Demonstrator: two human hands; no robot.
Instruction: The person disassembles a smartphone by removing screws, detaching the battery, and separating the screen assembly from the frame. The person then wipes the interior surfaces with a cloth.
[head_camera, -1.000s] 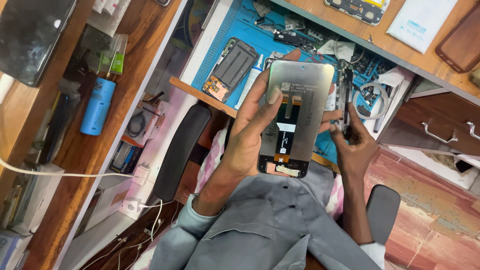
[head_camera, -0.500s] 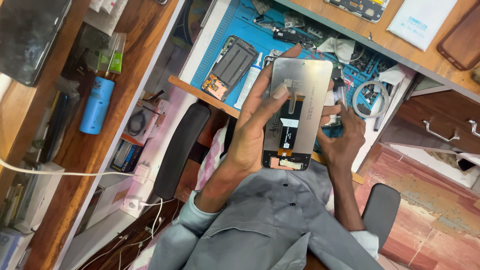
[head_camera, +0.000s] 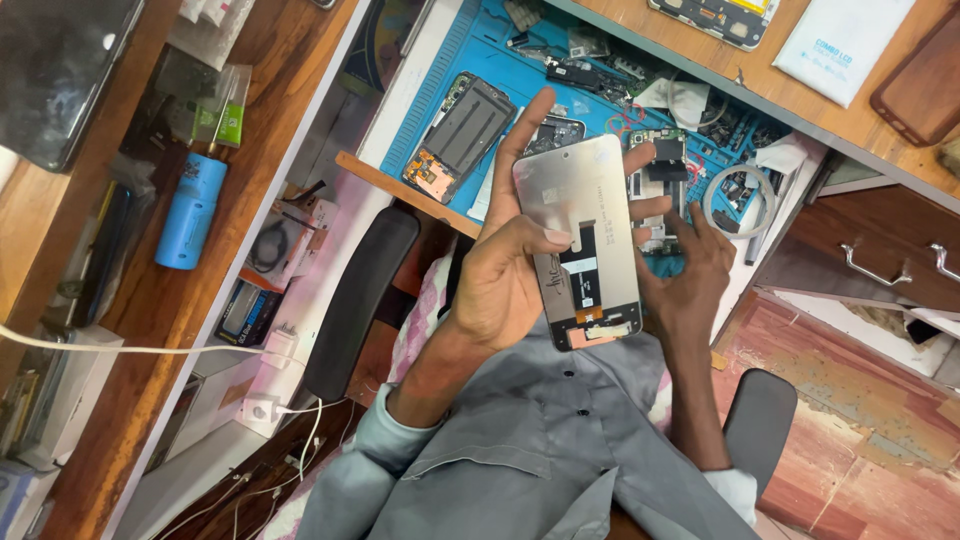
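Wooden shelving and a table (head_camera: 420, 195) fill the head-camera view, seen from above and tilted. On the table lies a blue repair mat (head_camera: 600, 95) strewn with small phone parts.

Both hands are raised above the person's lap, in front of the table edge. The left hand (head_camera: 505, 285) holds a phone display assembly (head_camera: 585, 240) with its silver metal back facing the camera. The grip is closed on it: the thumb presses across the back plate near the middle, the fingers wrap behind, and the index finger stretches up along the panel's far edge. Holding it this way seems to keep the back, its black cable strip and the orange connector area at the end nearest the body open to view.

The right hand (head_camera: 690, 285) sits on the opposite side of the panel, fingers bent against its edge, apparently steadying it. Whether it pinches the panel or only touches it cannot be told.

Beyond the grip, on the mat, rests an opened phone body (head_camera: 460, 135) with its insides showing, and to the right-hand side a coil of clear tape (head_camera: 735, 200). Far off on the left-hand side, a blue cylinder (head_camera: 190, 210) lies on a wooden shelf. Below the grip is the person's grey shirt (head_camera: 530, 440).
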